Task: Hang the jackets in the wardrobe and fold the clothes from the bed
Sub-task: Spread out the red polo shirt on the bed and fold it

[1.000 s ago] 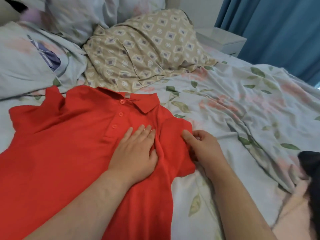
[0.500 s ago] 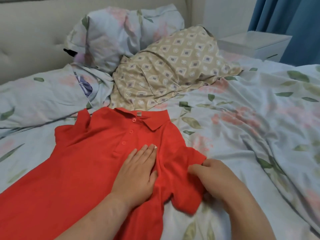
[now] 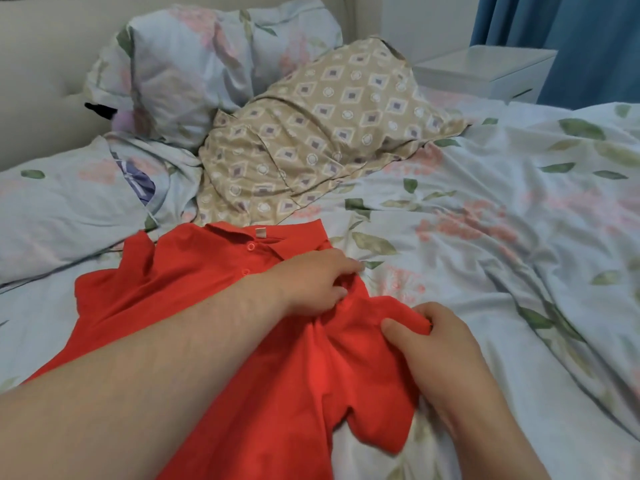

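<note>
A red polo shirt (image 3: pixel 180 306) lies front up on the bed (image 3: pixel 485 271), its collar toward the pillows. My left hand (image 3: pixel 311 282) reaches across the chest and pinches the fabric at the shirt's right shoulder, fingers curled. My right hand (image 3: pixel 436 344) grips the edge of the short sleeve (image 3: pixel 367 382), thumb on top of the bunched cloth. The sleeve is lifted and creased between the two hands.
A beige patterned pillow (image 3: pixel 311 140) and floral pillows (image 3: pixel 207 64) lie at the head of the bed against a padded headboard (image 3: pixel 45 64). A white nightstand (image 3: pixel 485 71) and blue curtain (image 3: pixel 588 46) stand at the back right. The rumpled floral duvet spreads to the right.
My left hand has left the chest, where it lay flat, and moved up right to pinch the shoulder. My right hand has gathered the sleeve edge into a grip.
</note>
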`<state>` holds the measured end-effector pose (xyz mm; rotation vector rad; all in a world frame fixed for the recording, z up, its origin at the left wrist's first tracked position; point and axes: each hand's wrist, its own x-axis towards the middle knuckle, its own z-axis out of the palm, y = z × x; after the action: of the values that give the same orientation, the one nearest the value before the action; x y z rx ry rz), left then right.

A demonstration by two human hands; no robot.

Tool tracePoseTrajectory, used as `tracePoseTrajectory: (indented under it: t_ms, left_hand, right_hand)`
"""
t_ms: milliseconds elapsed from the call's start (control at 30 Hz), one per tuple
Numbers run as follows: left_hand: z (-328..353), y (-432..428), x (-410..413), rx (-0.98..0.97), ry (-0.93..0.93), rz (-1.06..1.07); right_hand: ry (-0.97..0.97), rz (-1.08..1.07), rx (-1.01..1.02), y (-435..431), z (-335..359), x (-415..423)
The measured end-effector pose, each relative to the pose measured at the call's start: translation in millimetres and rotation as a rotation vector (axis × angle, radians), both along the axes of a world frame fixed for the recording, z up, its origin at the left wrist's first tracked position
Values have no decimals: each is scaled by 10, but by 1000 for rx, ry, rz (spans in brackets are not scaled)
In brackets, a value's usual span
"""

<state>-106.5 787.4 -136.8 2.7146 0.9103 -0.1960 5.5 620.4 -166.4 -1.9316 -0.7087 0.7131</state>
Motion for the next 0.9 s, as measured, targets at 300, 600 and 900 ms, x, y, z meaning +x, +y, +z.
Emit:
tracePoseTrajectory:
  t_ms: [300,600,900]
  left_hand:
    - [-139,-2,208,-180,-648,448]
    - [-389,-427,-8,-11,-566,225]
    - [-478,-848,224,219,-45,115]
  right_hand:
    - [70,-147,105,-135,125,308]
    - [84,-112,1,-219,203,356]
    - [-82,-26,-22,-150,240,284]
